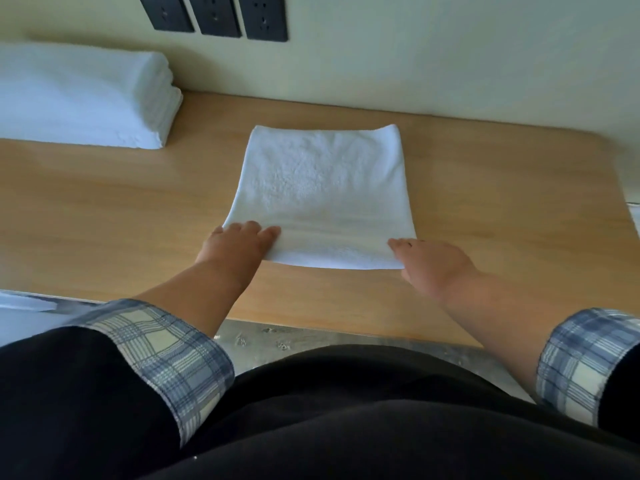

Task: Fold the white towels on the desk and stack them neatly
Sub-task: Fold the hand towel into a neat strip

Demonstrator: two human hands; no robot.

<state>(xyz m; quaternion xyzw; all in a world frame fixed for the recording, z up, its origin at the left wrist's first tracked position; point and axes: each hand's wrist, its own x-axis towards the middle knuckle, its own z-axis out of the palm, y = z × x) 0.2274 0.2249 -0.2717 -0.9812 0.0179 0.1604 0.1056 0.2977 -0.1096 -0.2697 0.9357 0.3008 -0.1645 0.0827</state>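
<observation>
A white towel point(323, 188), folded into a rough square, lies flat in the middle of the wooden desk point(138, 209). My left hand point(239, 245) rests on its near left corner, fingers over the edge of the cloth. My right hand point(433, 263) lies at the near right corner with fingers stretched flat and touching the towel. A stack of folded white towels point(86, 98) sits at the far left against the wall.
Three dark wall sockets point(214, 15) hang above the desk's back edge. The desk's right end point(609, 174) is rounded, with a white object just beyond it. The near desk edge runs close to my body.
</observation>
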